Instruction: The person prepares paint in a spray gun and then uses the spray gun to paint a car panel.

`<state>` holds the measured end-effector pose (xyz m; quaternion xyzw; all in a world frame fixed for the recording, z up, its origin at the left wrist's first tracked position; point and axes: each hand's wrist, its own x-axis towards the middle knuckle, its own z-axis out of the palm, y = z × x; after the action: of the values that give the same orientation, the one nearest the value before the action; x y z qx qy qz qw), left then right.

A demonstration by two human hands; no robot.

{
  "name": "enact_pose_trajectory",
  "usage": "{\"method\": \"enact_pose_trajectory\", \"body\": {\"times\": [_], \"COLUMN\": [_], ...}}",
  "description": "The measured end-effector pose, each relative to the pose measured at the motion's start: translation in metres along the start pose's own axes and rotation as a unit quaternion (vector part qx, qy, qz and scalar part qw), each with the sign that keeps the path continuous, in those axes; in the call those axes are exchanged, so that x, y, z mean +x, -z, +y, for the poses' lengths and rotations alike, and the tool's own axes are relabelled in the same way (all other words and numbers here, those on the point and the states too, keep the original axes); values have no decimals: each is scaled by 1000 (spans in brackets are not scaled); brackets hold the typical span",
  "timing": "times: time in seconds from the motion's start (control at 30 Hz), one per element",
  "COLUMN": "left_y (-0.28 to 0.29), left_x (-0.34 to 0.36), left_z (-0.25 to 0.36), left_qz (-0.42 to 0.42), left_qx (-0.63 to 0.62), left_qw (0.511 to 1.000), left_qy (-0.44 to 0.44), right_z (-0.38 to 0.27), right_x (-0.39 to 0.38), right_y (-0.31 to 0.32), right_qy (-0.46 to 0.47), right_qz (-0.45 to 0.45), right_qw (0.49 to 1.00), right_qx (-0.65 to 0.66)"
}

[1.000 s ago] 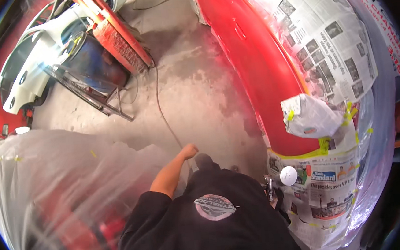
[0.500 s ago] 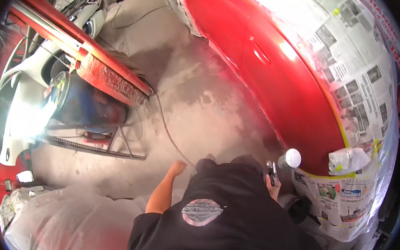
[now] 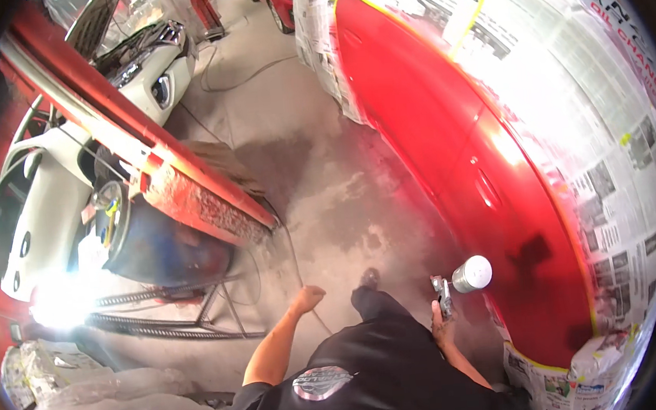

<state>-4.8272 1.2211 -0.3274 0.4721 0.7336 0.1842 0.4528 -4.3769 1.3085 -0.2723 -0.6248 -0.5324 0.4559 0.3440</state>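
Spray gun [image 3: 445, 302] sits grasped in the right hand [image 3: 439, 323], just beside the red panel [image 3: 459, 156], likely rigid and top-heavy with its cup [image 3: 472, 274], so best held by the handle; left hand [image 3: 308, 299] curled, can't tell whether around anything.

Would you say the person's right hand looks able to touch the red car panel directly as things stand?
Probably not directly: the right hand is wrapped around a spray gun, whose cup juts toward the red car panel and seems partly in the way.
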Motion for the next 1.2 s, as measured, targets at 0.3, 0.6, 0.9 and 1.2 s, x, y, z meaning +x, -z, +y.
{"method": "enact_pose_trajectory", "body": {"times": [0.3,0.6,0.9,1.2], "left_y": [83,195,469,595], "left_x": [59,252,493,672], "left_z": [-68,-136,-32,-17], "left_qz": [-24,-106,-169,-250], "left_qx": [-79,-174,-121,-221], "left_qw": [972,931,950,941], "left_qy": [220,304,231,49], "right_z": [-111,-181,-246,-271], "right_x": [129,245,343,462], "right_y": [-118,-268,-417,-555], "right_qy": [33,-26,-67,-107], "right_qz": [-20,11,139,136], "right_qw": [999,999,988,985], "right_qx": [-33,-14,14,-15]}}
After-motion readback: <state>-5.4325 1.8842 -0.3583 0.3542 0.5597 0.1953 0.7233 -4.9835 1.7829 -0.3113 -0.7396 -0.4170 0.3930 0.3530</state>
